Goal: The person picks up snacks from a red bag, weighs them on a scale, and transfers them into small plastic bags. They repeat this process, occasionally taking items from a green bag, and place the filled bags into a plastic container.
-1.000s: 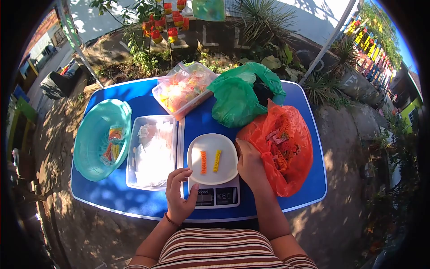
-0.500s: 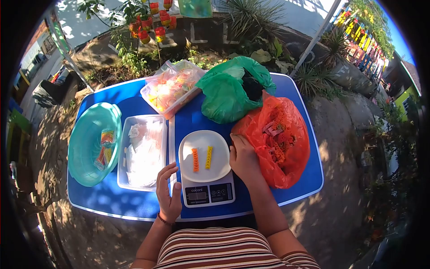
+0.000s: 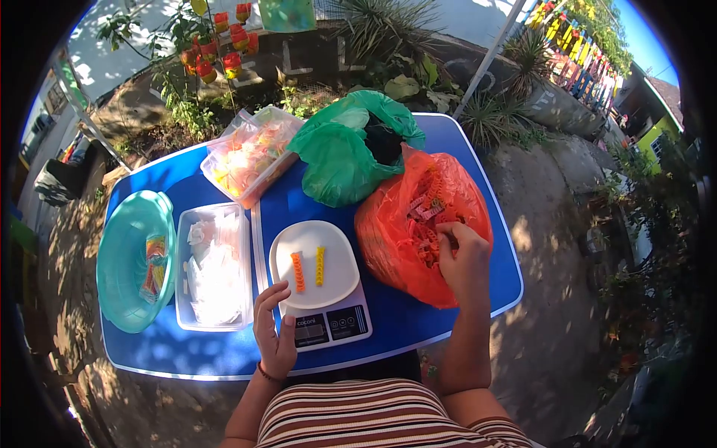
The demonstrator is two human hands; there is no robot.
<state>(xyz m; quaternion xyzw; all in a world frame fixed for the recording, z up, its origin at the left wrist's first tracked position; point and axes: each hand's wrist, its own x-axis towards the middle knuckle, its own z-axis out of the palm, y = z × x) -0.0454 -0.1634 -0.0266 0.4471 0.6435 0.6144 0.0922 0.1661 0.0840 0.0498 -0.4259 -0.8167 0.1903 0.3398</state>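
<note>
My right hand (image 3: 466, 260) is over the mouth of a red plastic bag (image 3: 385, 239), its fingers bent together against the orange twisted pieces (image 3: 429, 246) inside. What sits between those fingertips is hard to make out. Beside the left edge of a white kitchen scale (image 3: 332, 325), my left hand (image 3: 274, 328) holds nothing, thumb and fingers apart. On the scale's white plate (image 3: 308, 239) lie an orange twisted strip (image 3: 298, 272) and a yellow one (image 3: 320, 266), side by side and apart.
A white tub (image 3: 181, 261) of clear small bags and a teal basket (image 3: 112, 299) with colourful packs stand at left. Behind are a plastic container (image 3: 237, 190) of filled packets and a green bag (image 3: 336, 175). All rest on a blue table (image 3: 284, 213).
My right hand has moved from beside the scale plate to the right, into the red bag's opening. My left hand stays by the scale. The whole view has shifted slightly.
</note>
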